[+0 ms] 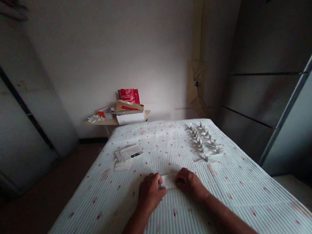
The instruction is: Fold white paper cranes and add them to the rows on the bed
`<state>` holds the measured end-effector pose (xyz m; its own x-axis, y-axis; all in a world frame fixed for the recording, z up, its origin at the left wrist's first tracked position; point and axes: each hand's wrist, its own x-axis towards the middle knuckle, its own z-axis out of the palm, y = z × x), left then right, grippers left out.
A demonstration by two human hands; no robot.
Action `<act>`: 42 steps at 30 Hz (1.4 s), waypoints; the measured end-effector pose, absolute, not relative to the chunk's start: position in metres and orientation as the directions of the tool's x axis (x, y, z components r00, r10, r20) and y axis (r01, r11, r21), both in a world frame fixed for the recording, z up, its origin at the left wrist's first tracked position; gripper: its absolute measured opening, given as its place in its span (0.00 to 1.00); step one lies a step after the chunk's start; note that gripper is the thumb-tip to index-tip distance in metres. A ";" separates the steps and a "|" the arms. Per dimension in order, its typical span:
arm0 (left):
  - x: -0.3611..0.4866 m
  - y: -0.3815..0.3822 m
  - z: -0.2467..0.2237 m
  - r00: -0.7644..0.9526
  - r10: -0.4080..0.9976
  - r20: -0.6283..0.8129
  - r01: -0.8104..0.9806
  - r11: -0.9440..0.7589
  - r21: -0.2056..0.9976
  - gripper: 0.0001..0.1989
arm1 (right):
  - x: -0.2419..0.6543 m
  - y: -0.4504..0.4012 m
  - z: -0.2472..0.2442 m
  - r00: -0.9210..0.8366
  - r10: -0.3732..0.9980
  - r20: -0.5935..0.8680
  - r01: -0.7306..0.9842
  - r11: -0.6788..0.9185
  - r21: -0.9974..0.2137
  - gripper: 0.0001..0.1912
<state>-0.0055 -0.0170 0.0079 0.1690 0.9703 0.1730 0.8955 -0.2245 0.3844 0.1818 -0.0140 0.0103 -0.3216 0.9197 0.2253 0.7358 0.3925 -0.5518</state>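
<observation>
Two bare forearms reach forward from the bottom edge of the view, angling inward toward each other. The left forearm [128, 233] rises from lower left up to the left hand [151, 190]; the right forearm [231, 218] rises from lower right up to the right hand [191, 183]. The hands are level with each other, near but apart, backs up, knuckles toward the far side. Each is curled in a loose pinch, its fingers bent inward and its fingertips facing those of the other hand. Both wrists are low and fairly straight, continuing the line of the forearms.
</observation>
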 end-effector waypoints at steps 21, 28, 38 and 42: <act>0.006 -0.031 0.007 0.154 0.886 0.439 0.811 -0.366 0.456 0.11 | 0.181 -0.013 0.004 -0.279 0.919 0.278 0.710 0.392 -0.585 0.09; 0.009 -0.032 0.005 0.175 0.925 0.336 0.881 -0.299 0.366 0.12 | 0.181 -0.014 0.006 -0.274 0.921 0.276 0.700 0.388 -0.600 0.06; 0.004 -0.029 0.000 0.183 0.942 0.282 0.874 -0.287 0.393 0.20 | 0.210 -0.009 -0.001 -0.227 0.939 0.258 0.653 0.344 -0.675 0.14; 0.003 -0.027 -0.003 0.168 0.942 0.289 0.875 -0.278 0.397 0.25 | 0.217 -0.006 0.004 -0.129 0.967 0.220 0.579 0.253 -0.775 0.17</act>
